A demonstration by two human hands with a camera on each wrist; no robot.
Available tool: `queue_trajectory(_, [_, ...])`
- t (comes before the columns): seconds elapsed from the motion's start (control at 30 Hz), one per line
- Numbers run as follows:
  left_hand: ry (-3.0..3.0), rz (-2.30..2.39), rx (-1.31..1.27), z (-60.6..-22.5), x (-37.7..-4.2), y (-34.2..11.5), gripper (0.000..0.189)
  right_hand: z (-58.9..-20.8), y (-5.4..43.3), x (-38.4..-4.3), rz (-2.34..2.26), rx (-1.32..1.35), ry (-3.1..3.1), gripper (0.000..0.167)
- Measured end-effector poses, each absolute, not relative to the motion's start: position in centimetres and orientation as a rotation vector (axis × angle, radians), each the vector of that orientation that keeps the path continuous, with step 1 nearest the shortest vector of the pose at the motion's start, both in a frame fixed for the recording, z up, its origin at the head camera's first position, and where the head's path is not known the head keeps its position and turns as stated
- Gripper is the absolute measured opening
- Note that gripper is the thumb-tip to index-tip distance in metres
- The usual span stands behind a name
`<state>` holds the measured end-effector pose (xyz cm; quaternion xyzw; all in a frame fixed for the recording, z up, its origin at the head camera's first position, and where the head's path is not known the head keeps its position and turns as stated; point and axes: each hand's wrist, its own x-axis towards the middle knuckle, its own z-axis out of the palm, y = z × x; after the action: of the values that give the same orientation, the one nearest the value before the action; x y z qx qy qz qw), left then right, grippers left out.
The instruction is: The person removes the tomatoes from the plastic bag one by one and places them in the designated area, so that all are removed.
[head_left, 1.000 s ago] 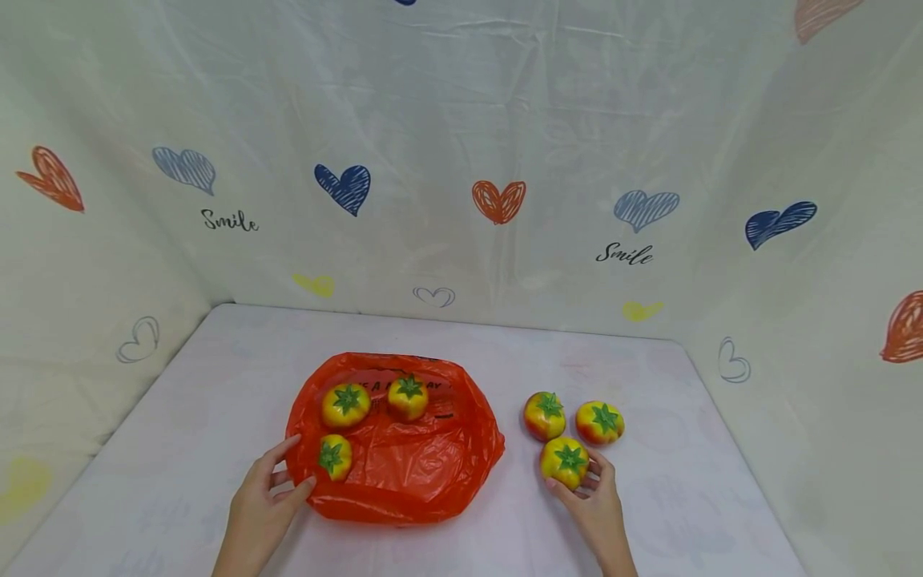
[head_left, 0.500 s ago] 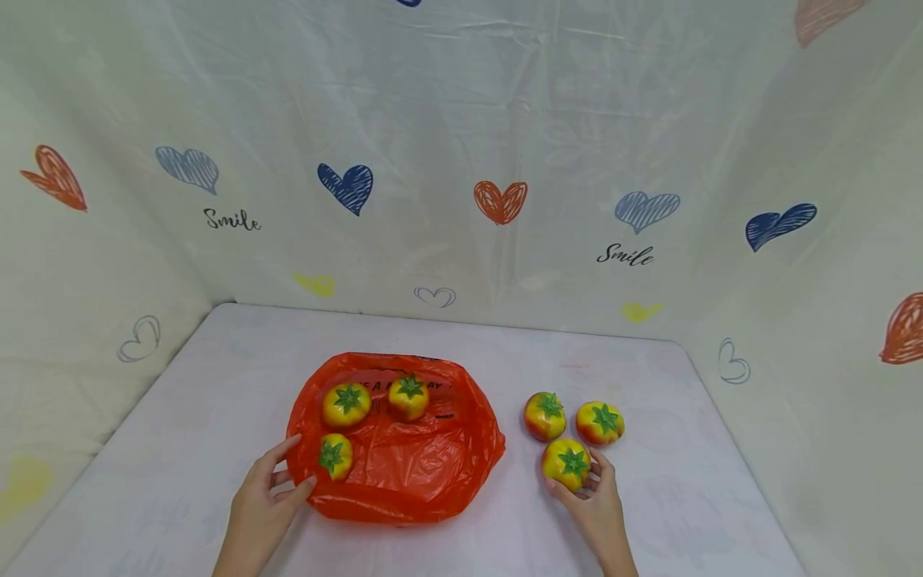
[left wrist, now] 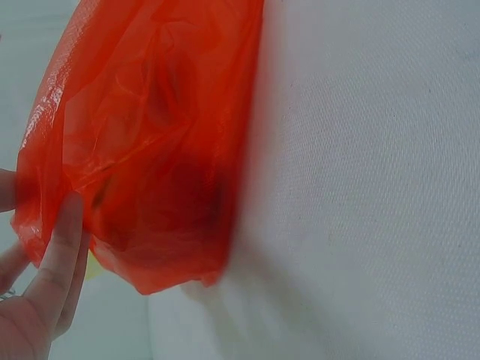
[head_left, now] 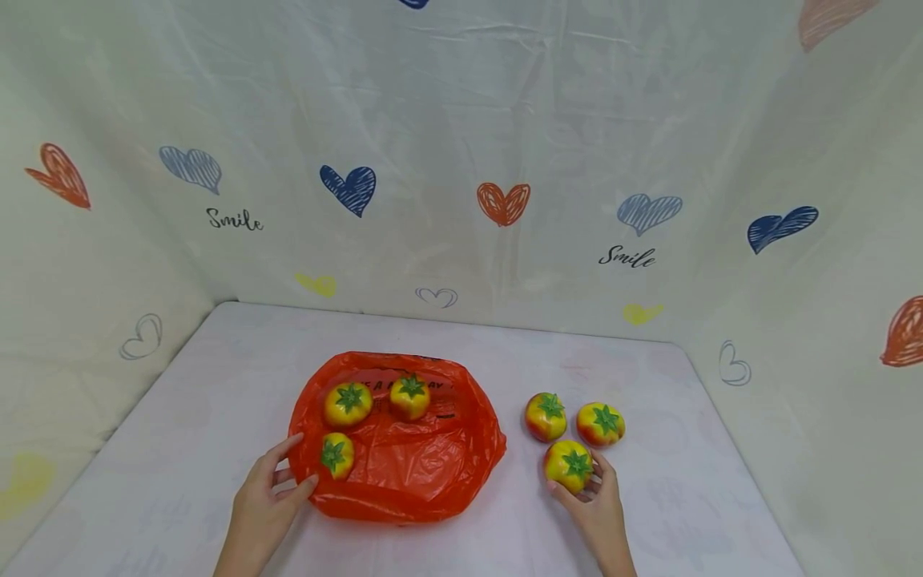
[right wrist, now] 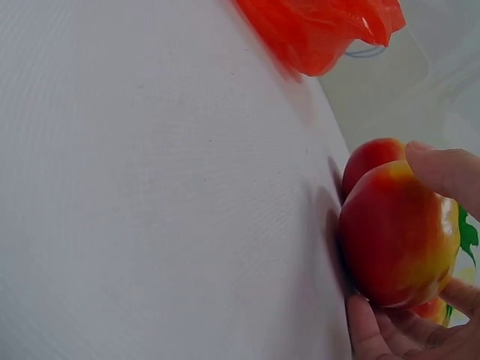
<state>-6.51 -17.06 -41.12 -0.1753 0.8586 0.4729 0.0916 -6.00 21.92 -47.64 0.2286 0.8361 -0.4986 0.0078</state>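
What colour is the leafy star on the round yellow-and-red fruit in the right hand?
Green: the leafy star shows best in the head view.

Red bag (head_left: pixel 400 506): crinkled translucent plastic, mouth wide open, side edge gripped by left fingers (left wrist: pixel 54 262).
Round fruit (head_left: pixel 566 465): glossy red-yellow, green star-shaped leaves on top, within curled right fingers (right wrist: pixel 366 328).

Curtained booth (head_left: pixel 108 272) — heart-printed sheeting (head_left: pixel 433 128)

The red bag (head_left: pixel 421 473) is thin, crinkly plastic, shiny and a bit see-through. The round fruits (right wrist: pixel 394 236) look smooth and very shiny, like hard plastic. The white table top (left wrist: pixel 375 150) is dull, with tiny bumps like woven cloth. The wall sheet (head_left: pixel 433 104) is creased, with a soft shine.
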Motion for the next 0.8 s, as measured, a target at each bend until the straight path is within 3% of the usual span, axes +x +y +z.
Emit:
queue_trajectory(0.27, [2.550,1.412,-0.528,-41.1,-6.5,-17.0,0.065,-47.1,21.7,-5.1,-1.564,0.762,2.616,0.105])
queue_trajectory(0.5, [2.554,1.407,-0.537,-41.2,-6.4,-17.0,0.064,-46.0,21.6,-4.3,-1.537,0.765,2.705,0.099])
queue_trajectory(0.63, [2.559,1.400,-0.540,-41.2,-6.4,-17.0,0.064,-45.1,21.2,-4.1,-1.566,0.750,2.839,0.089])
queue_trajectory(0.8, [2.563,1.400,-0.537,-41.2,-6.4,-17.0,0.064,-44.3,19.8,-3.9,-1.569,0.685,3.069,0.064])
